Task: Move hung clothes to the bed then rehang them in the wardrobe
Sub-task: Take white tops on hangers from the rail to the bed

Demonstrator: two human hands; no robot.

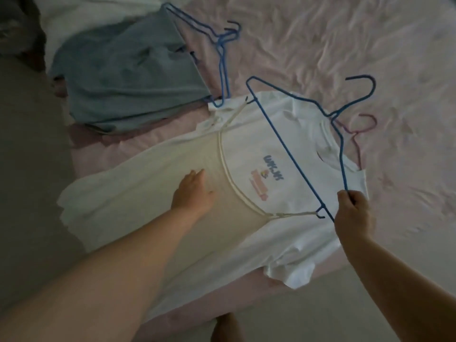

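1. While your right hand [353,213] pinches the near corner of the blue wire hanger [296,146] and holds it tilted above the bed [320,45], your left hand [192,191] lies spread and flat on the cream camisole [172,213].
2. That camisole rests on top of the white T-shirt [283,243], and its straps appear hooked on the blue hanger's ends, so you seem to be picking it up for rehanging.
3. Next, lift hanger and camisole together, keeping the hanger level so neither strap slips off, and leave the T-shirt behind.
4. A folded blue-grey garment [128,77] with more blue hangers [222,45] lies further up the bed; a pink hanger [355,137] pokes from the T-shirt's collar.
5. No wardrobe is in view, the far strap's hook-up is hard to make out, and dim light blurs the print.
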